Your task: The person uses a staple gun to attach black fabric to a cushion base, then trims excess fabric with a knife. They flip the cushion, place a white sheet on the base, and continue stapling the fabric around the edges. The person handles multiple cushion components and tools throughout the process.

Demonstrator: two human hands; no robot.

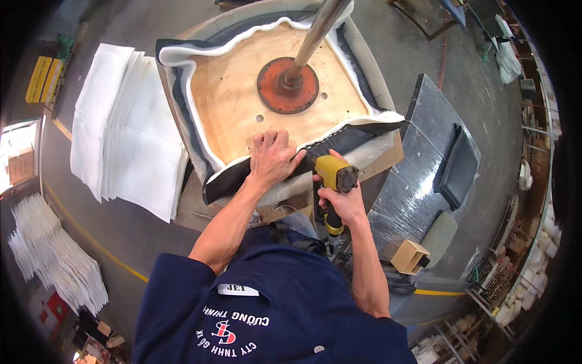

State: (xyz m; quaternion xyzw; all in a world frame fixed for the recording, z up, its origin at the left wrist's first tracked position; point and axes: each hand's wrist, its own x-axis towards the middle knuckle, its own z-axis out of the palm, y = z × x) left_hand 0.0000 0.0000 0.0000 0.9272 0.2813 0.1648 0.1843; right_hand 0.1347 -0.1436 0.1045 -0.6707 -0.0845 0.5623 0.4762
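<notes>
A worker's right hand [341,197] grips a yellow pneumatic staple gun [332,182] at the near edge of an upturned plywood seat base [233,97], while the left hand [273,159] presses flat on black upholstery fabric [233,179] folded over it. Stacked white foam sheets [124,127] lie left.

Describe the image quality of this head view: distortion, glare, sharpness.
Head view: strong fisheye bending, with black corners and curved floor lines; glare on the shiny metal pole and the foil-covered panel; a window at the left edge is blown out; the left hand, the right hand and the yellow staple gun are sharp, without motion blur.
</notes>
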